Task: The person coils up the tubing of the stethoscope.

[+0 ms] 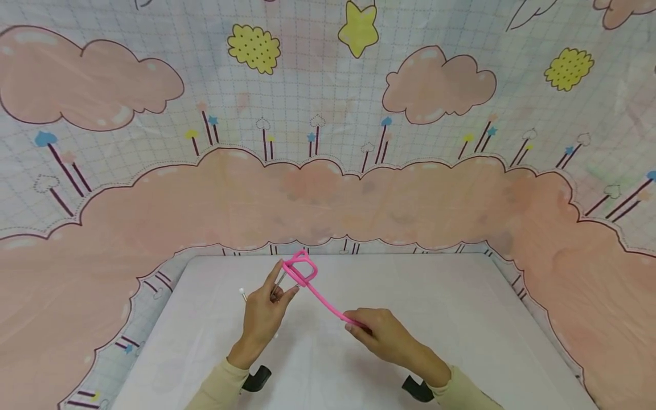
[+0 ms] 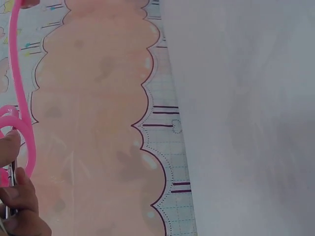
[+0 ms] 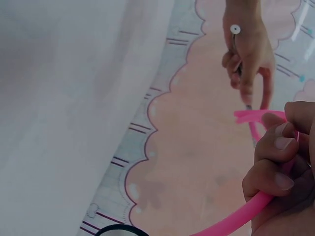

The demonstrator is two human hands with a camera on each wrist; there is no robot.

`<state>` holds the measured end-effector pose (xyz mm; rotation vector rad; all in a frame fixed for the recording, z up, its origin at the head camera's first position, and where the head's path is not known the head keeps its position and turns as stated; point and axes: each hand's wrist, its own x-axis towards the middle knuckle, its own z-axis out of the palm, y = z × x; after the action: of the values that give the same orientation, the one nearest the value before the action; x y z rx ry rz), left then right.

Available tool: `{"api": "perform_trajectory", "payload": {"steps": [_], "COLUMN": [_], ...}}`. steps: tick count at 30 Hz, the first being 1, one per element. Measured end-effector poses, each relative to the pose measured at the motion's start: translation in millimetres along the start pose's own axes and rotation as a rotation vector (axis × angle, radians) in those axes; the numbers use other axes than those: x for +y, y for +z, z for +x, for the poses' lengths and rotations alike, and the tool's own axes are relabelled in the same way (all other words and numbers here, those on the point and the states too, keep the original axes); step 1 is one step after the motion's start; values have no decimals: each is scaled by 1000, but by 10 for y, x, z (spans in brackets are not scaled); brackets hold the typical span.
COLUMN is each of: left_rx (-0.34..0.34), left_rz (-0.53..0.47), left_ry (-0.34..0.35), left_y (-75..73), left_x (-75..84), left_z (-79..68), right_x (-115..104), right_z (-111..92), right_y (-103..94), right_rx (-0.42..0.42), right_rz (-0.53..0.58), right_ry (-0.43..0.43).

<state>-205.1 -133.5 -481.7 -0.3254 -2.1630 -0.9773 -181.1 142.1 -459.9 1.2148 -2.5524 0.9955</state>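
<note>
Pink tube [image 1: 325, 303] is pinched by the forward left hand [image 1: 263, 316] and nearer right hand [image 1: 384, 335].

Head camera looks forward-down over the table [image 1: 435, 307]; nearer wrist cameras both catch the pink tube [image 3: 235, 218].

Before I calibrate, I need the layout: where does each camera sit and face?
Head: worn there, facing forward and down over the table; left hand, right hand, sleeves show.
Left wrist: worn there, facing past left fingers toward the patterned backdrop.
Right wrist: worn there, facing past right fingers toward the left hand.
Both wrist views share the pink tube.
</note>
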Motion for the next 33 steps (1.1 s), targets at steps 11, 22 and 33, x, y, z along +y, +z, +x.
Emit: {"api": "perform_trajectory", "payload": {"steps": [11, 22, 33], "left_rx": [-70, -148, -249], "left_rz": [67, 83, 66], "left_ry": [34, 48, 59], "left_y": [44, 91, 108], "left_x": [47, 108, 159], "left_z": [-47, -89, -134], "right_x": [-83, -125, -131], "right_z": [91, 181, 232], "right_y": [-110, -184, -303], "right_rx": [48, 86, 75], "right_rz": [-42, -70, -91], "right_ry": [-62, -172, -157]}}
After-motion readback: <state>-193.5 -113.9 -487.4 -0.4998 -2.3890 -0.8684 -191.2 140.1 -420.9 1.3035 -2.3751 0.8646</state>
